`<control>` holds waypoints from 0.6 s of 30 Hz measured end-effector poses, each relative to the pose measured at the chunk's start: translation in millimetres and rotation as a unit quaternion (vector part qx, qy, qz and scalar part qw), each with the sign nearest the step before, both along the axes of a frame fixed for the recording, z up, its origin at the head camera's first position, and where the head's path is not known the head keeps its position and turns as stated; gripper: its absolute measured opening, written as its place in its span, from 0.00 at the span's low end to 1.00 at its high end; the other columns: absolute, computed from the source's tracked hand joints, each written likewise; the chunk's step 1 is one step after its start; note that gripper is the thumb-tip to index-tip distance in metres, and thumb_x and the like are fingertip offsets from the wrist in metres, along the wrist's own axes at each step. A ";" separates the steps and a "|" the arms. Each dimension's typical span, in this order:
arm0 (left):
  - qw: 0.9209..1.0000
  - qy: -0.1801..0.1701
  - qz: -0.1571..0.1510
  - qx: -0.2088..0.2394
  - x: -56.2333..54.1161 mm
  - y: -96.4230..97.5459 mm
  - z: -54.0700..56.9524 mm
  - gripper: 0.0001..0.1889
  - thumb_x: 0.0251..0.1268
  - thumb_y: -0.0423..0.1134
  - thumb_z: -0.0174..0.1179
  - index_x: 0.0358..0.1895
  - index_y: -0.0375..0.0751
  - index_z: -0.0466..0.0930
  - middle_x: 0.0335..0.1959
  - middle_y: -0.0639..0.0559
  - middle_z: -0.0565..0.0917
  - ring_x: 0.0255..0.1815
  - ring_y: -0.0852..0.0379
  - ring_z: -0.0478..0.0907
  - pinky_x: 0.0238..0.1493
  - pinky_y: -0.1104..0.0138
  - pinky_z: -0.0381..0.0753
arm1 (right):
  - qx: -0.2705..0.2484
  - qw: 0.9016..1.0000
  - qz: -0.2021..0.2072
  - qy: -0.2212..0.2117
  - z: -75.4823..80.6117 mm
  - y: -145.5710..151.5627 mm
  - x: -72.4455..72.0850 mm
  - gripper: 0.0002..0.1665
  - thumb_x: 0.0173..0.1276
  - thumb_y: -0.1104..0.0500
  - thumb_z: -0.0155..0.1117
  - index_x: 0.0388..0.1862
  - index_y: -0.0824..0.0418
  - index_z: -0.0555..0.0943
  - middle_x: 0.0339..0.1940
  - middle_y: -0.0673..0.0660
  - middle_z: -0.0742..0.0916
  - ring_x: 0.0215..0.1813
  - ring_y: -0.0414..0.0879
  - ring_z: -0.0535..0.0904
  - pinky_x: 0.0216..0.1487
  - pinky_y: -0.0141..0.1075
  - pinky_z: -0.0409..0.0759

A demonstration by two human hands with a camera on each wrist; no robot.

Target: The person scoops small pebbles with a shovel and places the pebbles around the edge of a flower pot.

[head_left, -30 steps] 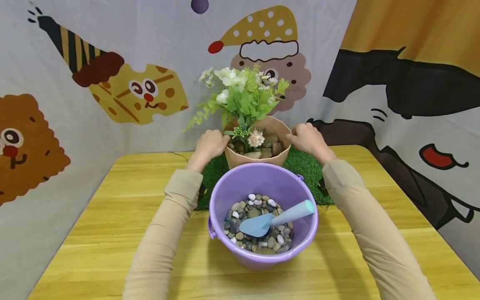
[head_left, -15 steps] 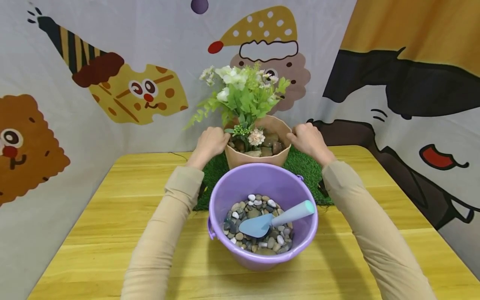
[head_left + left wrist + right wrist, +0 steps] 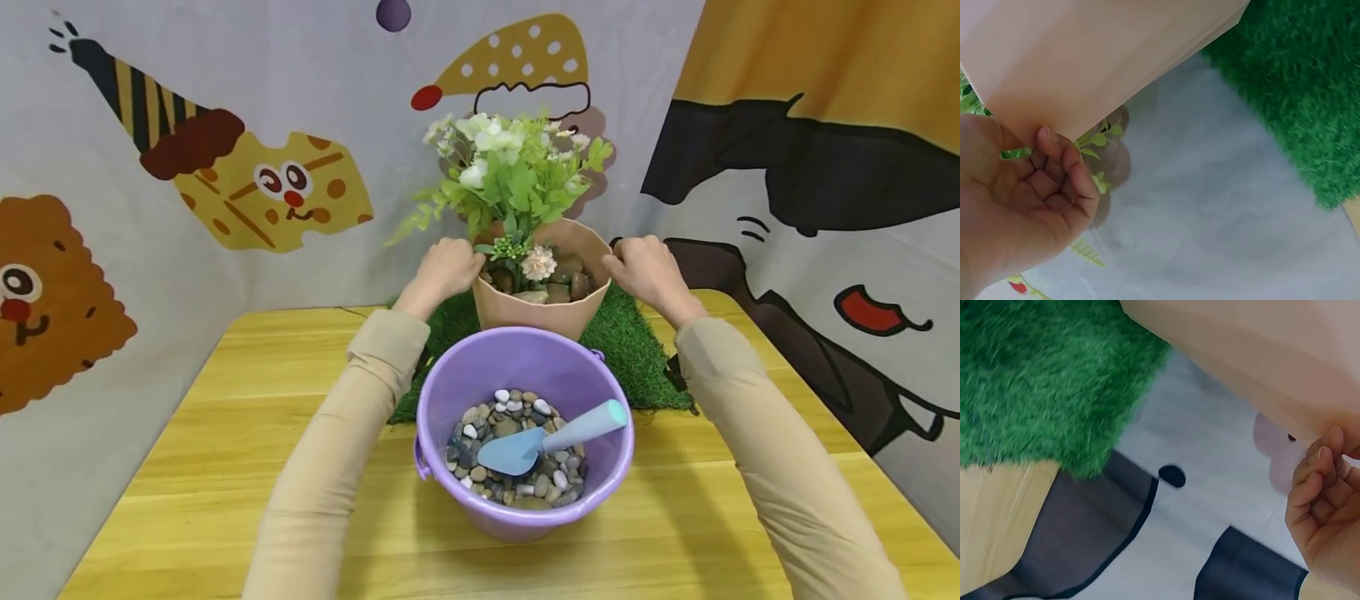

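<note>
A pale peach flowerpot (image 3: 538,312) with a wavy rim stands behind the purple bucket in the head view. In it are brown stones (image 3: 559,292) and a bunch of white flowers with green leaves (image 3: 517,171). My left hand (image 3: 450,265) pinches the pot's rim on the left side, thumb and fingertips at the wall, as the left wrist view shows. On the opposite side my right hand (image 3: 649,265) pinches the rim in the same way, its fingers (image 3: 1316,481) curled at the pot wall. The near side of the pot's base is hidden by the bucket.
Close in front, the purple bucket (image 3: 429,417) holds pebbles (image 3: 542,483) and a blue trowel (image 3: 585,427) lying on them. A green artificial grass mat (image 3: 645,367) lies under and around the pot on the wooden table (image 3: 225,467). A printed cloth (image 3: 315,67) hangs behind.
Both hands and the pot with its flowers have shifted to the right and slightly up in the head view; the grip on the rim is kept. The bucket and trowel have stayed put.
</note>
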State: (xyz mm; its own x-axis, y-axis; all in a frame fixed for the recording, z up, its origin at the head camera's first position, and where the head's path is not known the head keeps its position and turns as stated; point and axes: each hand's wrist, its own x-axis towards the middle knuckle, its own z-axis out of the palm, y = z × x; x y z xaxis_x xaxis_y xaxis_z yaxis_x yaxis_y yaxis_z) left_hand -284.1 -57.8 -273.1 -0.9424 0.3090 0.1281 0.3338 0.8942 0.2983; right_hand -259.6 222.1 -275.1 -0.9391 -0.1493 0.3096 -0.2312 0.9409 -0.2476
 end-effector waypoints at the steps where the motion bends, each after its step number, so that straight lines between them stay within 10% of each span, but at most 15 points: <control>1: 1.000 -0.008 -0.007 -0.002 -1.2 3.8 1.0 0.23 0.72 0.43 0.38 0.13 0.45 0.60 0.19 0.47 0.67 0.26 0.47 0.69 0.37 0.57 0.74 | -0.002 1.000 -0.002 0.001 0.3 4.2 1.3 0.22 0.65 0.60 0.46 0.10 0.57 0.62 0.08 0.51 0.64 0.13 0.45 0.59 0.17 0.35 0.58; 18: 0.981 -0.125 -0.142 -0.052 -18.8 62.9 11.3 0.20 0.75 0.43 0.35 0.19 0.46 0.60 0.22 0.50 0.63 0.26 0.54 0.61 0.42 0.63 0.67 | 0.013 0.999 -0.022 0.024 -6.4 69.8 21.2 0.22 0.67 0.60 0.46 0.10 0.59 0.64 0.07 0.50 0.63 0.11 0.44 0.58 0.14 0.34 0.56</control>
State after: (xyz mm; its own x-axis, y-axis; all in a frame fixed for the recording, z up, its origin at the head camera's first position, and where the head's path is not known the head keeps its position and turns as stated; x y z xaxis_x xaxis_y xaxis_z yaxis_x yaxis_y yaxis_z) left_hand -302.9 5.1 -261.8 -0.8147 0.5623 -0.1417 0.5014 0.8059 0.3147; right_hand -238.4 291.9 -281.6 -0.9289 -0.1170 0.3515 -0.2008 0.9564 -0.2122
